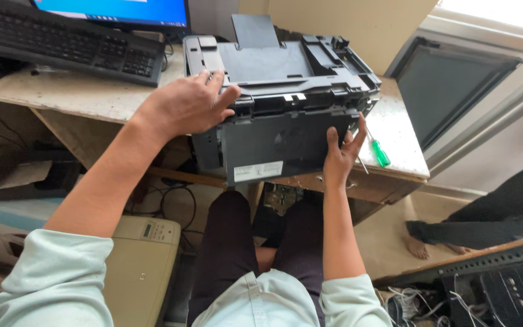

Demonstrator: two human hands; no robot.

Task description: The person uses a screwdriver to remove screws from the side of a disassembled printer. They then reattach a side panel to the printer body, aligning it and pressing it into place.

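A: Nearest ground noted first. Below the printer (286, 109), dark trousers and pale green sleeves are seen. A beige machine (143, 266) is set on the floor, below and left of the printer.

B: Hands?

A: The right hand (341, 154) is pressed against the printer's front panel at its lower right corner, fingers upright and spread, not closed around anything. The left hand (186, 106) is laid over the printer's upper left edge, fingers curled on the top casing, thumb toward the front. No firm clench is seen on either; the printer is steadied between the two.

B: Printer's position?

A: It is rested on the near edge of the bench (86, 94), tilted so that its front panel overhangs toward the lap. It is black, with the paper tray raised at the rear. A white label is stuck low on the front panel.

B: Around it?

A: A green-handled screwdriver (378, 150) is laid on the bench just right of the printer, close to the right hand but untouched. A black keyboard (62, 42) is placed left of the printer, further back. A lit monitor (116, 11) is stood behind the keyboard. Well right of the printer, a bare foot (417, 245) of another person is seen on the floor.
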